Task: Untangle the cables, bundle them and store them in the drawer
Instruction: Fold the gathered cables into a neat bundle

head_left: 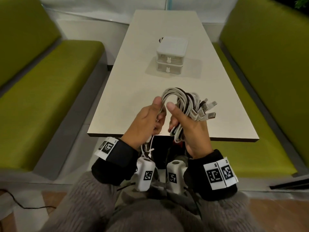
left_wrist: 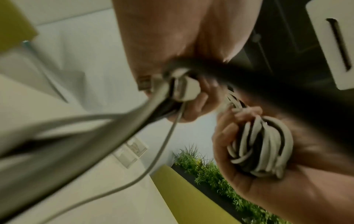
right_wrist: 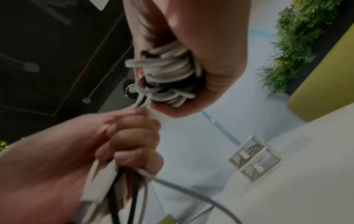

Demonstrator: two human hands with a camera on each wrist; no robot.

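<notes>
My right hand [head_left: 185, 121] grips a coiled bundle of white and black cables [head_left: 184, 101] just above the table's near edge. Several USB plugs [head_left: 209, 109] stick out of the bundle to the right. A few strands arch left into my left hand [head_left: 148, 118], which grips them in a fist; their loose ends [head_left: 148, 148] hang below it. The right wrist view shows the bundle [right_wrist: 168, 75] packed in my right palm and my left hand [right_wrist: 130, 144] curled round white and black strands. A small white two-drawer unit [head_left: 169, 56] stands mid-table with both drawers closed.
The white table [head_left: 130, 84] runs away from me between two green benches, one on the left [head_left: 50, 84] and one on the right [head_left: 270, 84]. Cables show through the upper drawer's clear front [right_wrist: 249, 151]. Green plants [right_wrist: 296, 37] stand behind the right bench.
</notes>
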